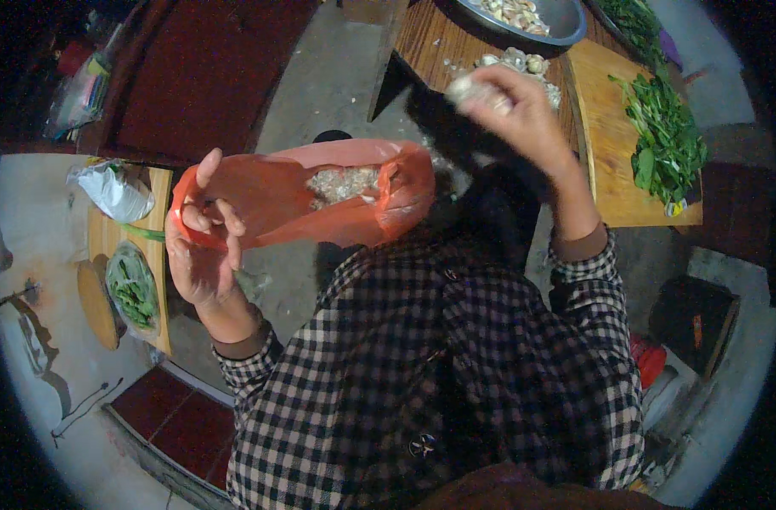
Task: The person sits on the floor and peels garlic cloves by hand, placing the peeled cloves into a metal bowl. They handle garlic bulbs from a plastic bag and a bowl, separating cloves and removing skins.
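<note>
My left hand [206,258] holds up a red plastic bag [260,185], with the handle loop around its fingers. The bag stretches across in front of me, its mouth gaping. Inside lies a whitish heap [343,185], possibly garlic or garlic skins. Pale garlic [468,94], blurred by motion, is gripped in my right hand [531,121], above the near edge of the wooden table [436,32]. I cannot tell whether it is one bulb or more. Just beyond that hand sits a small pile of garlic bulbs [518,60].
A metal bowl [569,35] of garlic cloves stands at the table's far side. Leafy greens [665,140] lie on a cutting board [601,159] at right. On a surface at left are a bag of green vegetables [132,287] and a white plastic bag [123,194].
</note>
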The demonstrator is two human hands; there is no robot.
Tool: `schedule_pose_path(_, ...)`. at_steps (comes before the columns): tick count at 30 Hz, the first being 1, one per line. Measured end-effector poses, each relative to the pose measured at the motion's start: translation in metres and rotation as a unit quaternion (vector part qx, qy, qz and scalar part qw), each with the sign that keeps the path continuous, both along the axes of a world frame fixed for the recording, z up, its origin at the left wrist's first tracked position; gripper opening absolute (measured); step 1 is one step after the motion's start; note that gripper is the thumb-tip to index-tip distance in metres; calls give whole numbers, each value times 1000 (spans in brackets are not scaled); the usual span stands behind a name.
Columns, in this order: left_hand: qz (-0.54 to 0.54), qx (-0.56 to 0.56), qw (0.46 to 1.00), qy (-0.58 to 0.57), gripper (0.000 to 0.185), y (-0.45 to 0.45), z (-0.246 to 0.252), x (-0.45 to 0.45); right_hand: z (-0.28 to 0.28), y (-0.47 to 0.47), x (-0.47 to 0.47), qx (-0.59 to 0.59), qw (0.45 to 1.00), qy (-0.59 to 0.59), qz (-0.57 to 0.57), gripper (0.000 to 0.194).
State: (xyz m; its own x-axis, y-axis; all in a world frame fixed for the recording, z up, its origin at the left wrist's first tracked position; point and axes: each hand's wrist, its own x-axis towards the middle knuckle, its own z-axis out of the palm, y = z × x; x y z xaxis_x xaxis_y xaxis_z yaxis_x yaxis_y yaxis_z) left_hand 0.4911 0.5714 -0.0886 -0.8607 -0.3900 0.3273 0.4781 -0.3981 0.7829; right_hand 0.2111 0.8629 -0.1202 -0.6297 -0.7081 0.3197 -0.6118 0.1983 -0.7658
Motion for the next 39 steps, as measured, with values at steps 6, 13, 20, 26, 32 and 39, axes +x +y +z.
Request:
schedule_pose_path(6, 14, -5, 1000, -11, 35, 1, 1, 0, -13, 47, -78, 196, 937, 151, -247, 38)
schedule_pose_path(13, 2, -13, 1000, -7, 41, 2, -1, -2, 7, 44, -63, 157, 918, 262, -254, 32)
schedule_pose_path(20, -31, -68, 997, -31, 60, 0, -3, -4, -1, -55, 80, 72, 961, -124, 236, 20)
schedule_pose_path(26, -35, -58, 997, 21, 42, -1, -5, 0, -46, -118, 116, 104, 936, -79, 328, 34)
schedule_pose_path(32, -46, -32, 998, 16, 45, 0, -12, 8, -52, -119, 109, 82, 925, -149, 340, 48)
schedule_pose_path(39, -51, -44, 998, 13, 46, 4, -13, 8, -47, -134, 116, 5, 896, -202, 395, 65)
